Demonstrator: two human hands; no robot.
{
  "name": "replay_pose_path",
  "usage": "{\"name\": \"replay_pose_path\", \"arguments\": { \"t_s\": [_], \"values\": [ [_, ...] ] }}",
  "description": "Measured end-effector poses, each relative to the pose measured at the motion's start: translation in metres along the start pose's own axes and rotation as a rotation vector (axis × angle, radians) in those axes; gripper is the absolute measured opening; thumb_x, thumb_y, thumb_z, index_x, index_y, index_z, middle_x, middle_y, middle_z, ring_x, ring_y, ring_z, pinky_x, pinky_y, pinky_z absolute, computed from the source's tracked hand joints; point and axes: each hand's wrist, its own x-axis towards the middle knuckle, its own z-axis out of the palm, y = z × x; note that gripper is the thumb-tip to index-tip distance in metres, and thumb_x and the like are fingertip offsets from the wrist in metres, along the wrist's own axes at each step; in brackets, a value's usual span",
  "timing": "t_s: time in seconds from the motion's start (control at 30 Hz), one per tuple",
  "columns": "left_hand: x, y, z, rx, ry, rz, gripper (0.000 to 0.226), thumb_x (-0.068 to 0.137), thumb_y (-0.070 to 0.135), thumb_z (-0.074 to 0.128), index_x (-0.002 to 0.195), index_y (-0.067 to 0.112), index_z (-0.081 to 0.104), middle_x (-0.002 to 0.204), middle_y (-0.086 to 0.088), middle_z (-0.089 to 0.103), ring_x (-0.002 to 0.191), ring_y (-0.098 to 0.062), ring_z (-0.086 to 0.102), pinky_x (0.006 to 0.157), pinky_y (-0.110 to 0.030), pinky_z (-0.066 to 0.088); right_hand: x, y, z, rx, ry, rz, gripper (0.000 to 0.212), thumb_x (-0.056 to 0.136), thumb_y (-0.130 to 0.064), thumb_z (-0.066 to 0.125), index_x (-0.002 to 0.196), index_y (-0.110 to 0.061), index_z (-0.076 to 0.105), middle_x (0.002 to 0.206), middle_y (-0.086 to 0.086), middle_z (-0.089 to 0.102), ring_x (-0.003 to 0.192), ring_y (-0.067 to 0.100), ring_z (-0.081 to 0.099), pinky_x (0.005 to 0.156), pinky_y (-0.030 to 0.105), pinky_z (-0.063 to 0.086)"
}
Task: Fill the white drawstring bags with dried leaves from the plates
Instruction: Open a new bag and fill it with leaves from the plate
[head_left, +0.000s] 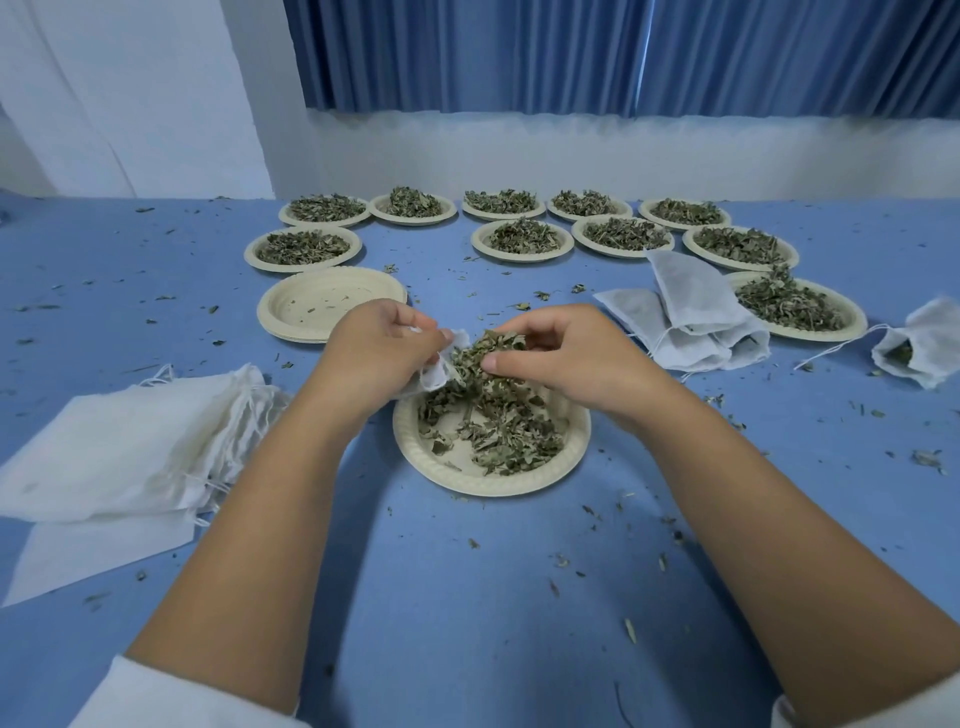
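Centrally, left hand (375, 343) holds bag (434, 375) while right hand (569, 356) pinches leaves (480, 347).

Left hand (382, 340) pinches rim of white drawstring bag (434, 371), mouth held over near plate (491, 480). Right hand (558, 353) pinches clump of dried leaves (480, 351) at bag mouth. Near plate part-covered with loose leaves (498, 431). Stack of empty plates (327, 301) just beyond left hand. Ten leaf-filled plates (522, 236) in rows at far side. Pile of flat empty bags (124, 452) at left. Filled bags (691, 312) heaped right of centre; another bag (919, 348) at right edge, leaves showing at mouth. Leaf crumbs scattered over blue table (467, 597). Blue curtain (623, 52) behind.
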Motion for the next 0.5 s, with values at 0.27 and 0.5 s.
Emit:
{"name": "replay_pose_path", "arguments": {
  "t_s": [0.27, 0.5],
  "values": [
    [-0.005, 0.004, 0.000, -0.001, 0.010, 0.030, 0.017, 0.090, 0.013, 0.068, 0.073, 0.017, 0.068, 0.050, 0.011, 0.063, 0.042, 0.004, 0.054, 0.043, -0.013, 0.045, 0.002, 0.001, 0.005, 0.269, 0.117, 0.109, 0.019, 0.076, -0.023, 0.083, 0.091, -0.027, 0.071, 0.080, -0.005, 0.069, 0.060, 0.005, 0.059, 0.061, 0.018, 0.053],
    [-0.008, 0.006, 0.005, -0.025, -0.014, 0.010, 0.018, 0.092, 0.006, 0.054, 0.079, 0.015, 0.065, 0.040, 0.015, 0.051, 0.031, 0.001, 0.041, 0.038, -0.011, 0.037, 0.003, 0.000, 0.015, 0.449, 0.071, 0.126, 0.021, 0.081, -0.014, 0.078, 0.100, -0.015, 0.071, 0.078, -0.008, 0.070, 0.070, 0.004, 0.063, 0.064, 0.018, 0.052]
  ]
}}
